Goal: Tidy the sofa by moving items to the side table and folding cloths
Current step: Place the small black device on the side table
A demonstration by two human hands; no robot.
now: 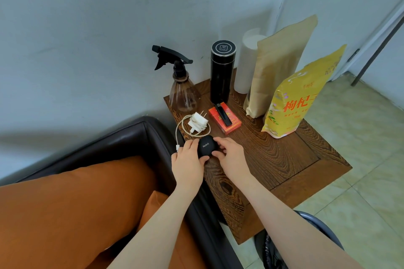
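case (207, 146), a black rounded one marked "redmi" in pale letters, sits at the left edge of the table (284, 159), just left of frame centre. the left hand (189, 162) curls around its left side and the right hand (230, 155) pinches its right side, thumb below and fingers above; both have hold of it. just above it lies a white charger (197, 123) with its cable looped, the cable end hanging over the table edge by the left hand. right of the charger is a red pack (225, 119) with a black lighter (223, 114) on top; its print is too small to read. behind them stand a spray bottle (182, 91), a black flask (222, 72) with a square emblem on its lid, a white roll (248, 63), a brown pouch (277, 65) and a yellow bag (299, 100) with red characters "枸杞". the lower right part of the table is bare wood. the sofa (135, 135) arm touches the table's left edge, with an orange cushion (76, 203) at lower left.
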